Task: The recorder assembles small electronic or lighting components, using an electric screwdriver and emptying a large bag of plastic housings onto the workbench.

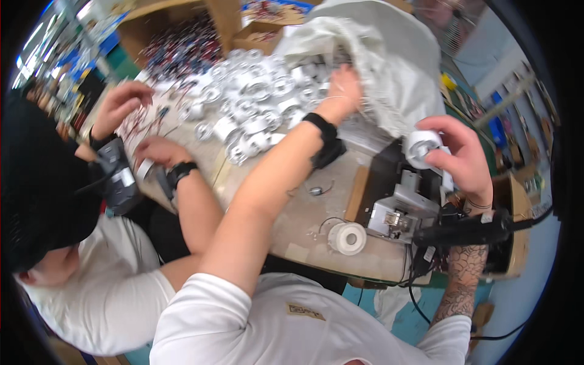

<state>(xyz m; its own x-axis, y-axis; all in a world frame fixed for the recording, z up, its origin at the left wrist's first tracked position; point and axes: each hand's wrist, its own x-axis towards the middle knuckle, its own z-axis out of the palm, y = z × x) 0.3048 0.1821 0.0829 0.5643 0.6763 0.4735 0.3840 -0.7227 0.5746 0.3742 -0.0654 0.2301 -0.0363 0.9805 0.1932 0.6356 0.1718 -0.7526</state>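
Observation:
My left hand (345, 92) reaches to the mouth of a white woven sack (404, 67). Its fingers are blurred and partly hidden there, so I cannot tell what they touch. Held up at the right, my right hand (460, 155) grips a white cylindrical housing (421, 148) between thumb and fingers, with its hollow end showing. Many similar white housings (255, 125) lie heaped on the table beside the sack. Below my right hand stands a metal fixture (398, 210) on a dark base.
A co-worker at the left has both hands (159, 151) over wires and small parts. Near the table's front edge lies a white spool (347, 238), with a small motor-like part (316, 190) beyond it. Cardboard boxes (222, 24) stand at the back; a black cable hangs at right.

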